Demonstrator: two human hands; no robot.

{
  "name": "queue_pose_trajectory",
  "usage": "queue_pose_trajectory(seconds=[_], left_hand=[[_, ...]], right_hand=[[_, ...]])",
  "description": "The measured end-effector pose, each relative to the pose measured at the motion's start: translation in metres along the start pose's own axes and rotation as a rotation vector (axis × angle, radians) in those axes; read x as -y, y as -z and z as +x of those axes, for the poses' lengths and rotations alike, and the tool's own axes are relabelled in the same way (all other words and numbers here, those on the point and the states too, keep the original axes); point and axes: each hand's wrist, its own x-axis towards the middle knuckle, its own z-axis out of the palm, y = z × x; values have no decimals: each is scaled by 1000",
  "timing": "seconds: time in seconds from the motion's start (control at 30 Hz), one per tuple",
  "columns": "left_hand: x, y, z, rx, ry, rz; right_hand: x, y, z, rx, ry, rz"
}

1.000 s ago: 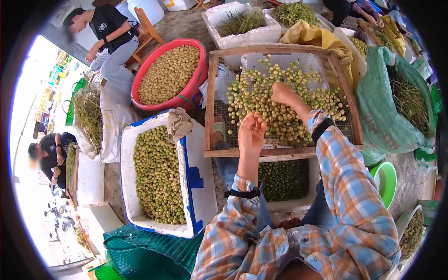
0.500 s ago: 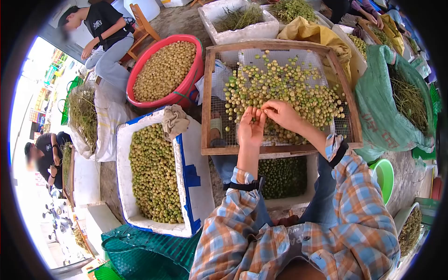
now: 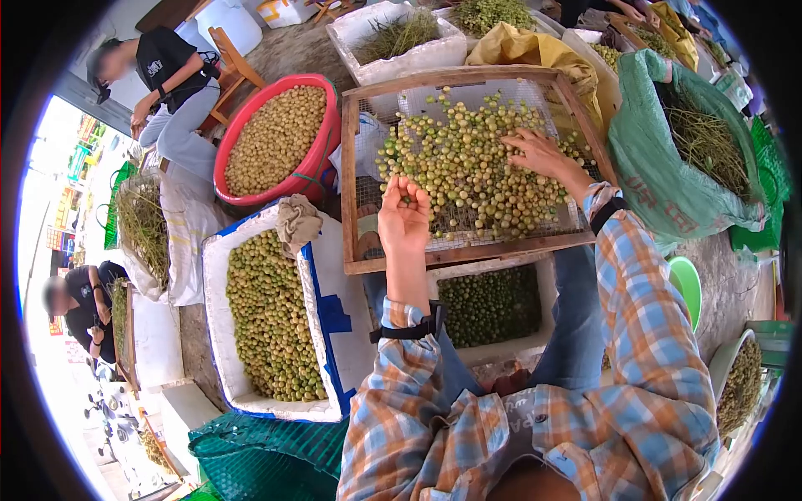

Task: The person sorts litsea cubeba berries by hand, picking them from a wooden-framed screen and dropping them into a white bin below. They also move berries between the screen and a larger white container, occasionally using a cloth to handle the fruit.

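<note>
A wooden-framed mesh screen (image 3: pixel 476 250) lies across in front of me, with many round green and yellowish fruits (image 3: pixel 468 150) spread over it. Over the screen's left front part is my left hand (image 3: pixel 404 215), palm up with its fingers curled inward; what they hold, if anything, is too small to name. My right hand (image 3: pixel 539 154) reaches over the fruits at the right, palm down, fingers apart and touching the pile. Under the screen, a white foam box (image 3: pixel 547 309) holds dark green fruits (image 3: pixel 493 305).
Left of the screen stand a red tub (image 3: pixel 330 138) of pale fruits and a foam box (image 3: pixel 219 367) of fruits with a cloth (image 3: pixel 298 224) on its corner. A green sack (image 3: pixel 639 159) of stems is at the right. Two people (image 3: pixel 171 75) (image 3: pixel 88 305) sit at the left.
My hands have moved apart, the right one to the right onto the fruits and the left one to the left. The whole view has shifted slightly.
</note>
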Motion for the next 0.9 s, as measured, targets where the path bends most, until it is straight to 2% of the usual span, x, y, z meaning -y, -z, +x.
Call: queue_pose_trajectory(seconds=[0.07, 0.13, 0.17, 0.2, 0.27, 0.3, 0.33, 0.4, 0.43, 0.5, 0.63, 0.7, 0.73, 0.8, 0.83, 0.87, 0.9], left_hand=[[-4, -11, -1, 57, -4, -27], [-9, -31, -5, 91, 21, -46], [-10, -42, -9, 114, -5, -32], [-11, -50, -13, 131, -30, -20], [-13, -60, -15, 158, -30, -19], [-14, -67, -17, 182, -22, 4], [-15, -72, -18, 211, -13, 28], [-17, -71, -19, 220, 6, 39], [-17, -66, -18, 207, 19, 48], [-17, -54, -12, 200, 29, 61], [-10, -31, -6, 140, 83, 25], [-4, -28, -7, 114, 82, 34], [-1, -26, -7, 86, 77, 47], [2, -24, -6, 89, 92, 37], [4, -24, -7, 73, 97, 47], [4, -24, -8, 57, 105, 55], [4, -24, -9, 78, 104, 55]], right_hand=[[-6, 4, -8, 5, -63, 31], [7, 18, -17, 44, -225, -112], [15, 22, -23, -52, -196, -96], [18, 23, -23, -50, -198, -97], [22, 21, -19, 206, 117, 291], [47, 23, -40, 239, 262, 280], [60, 10, -58, 237, 261, 282], [75, -13, -77, 185, 503, -12], [69, -18, -76, 186, 503, -11], [47, -18, -70, 39, 359, 61], [12, -6, -40, 33, 253, 32], [7, -12, -33, -277, 184, -222], [20, -3, -36, -276, 183, -223], [51, 9, -42, -149, 152, -47], [64, 1, -50, -183, 256, 4], [75, -3, -58, 88, 165, 139], [89, -9, -63, 254, 69, 11]])
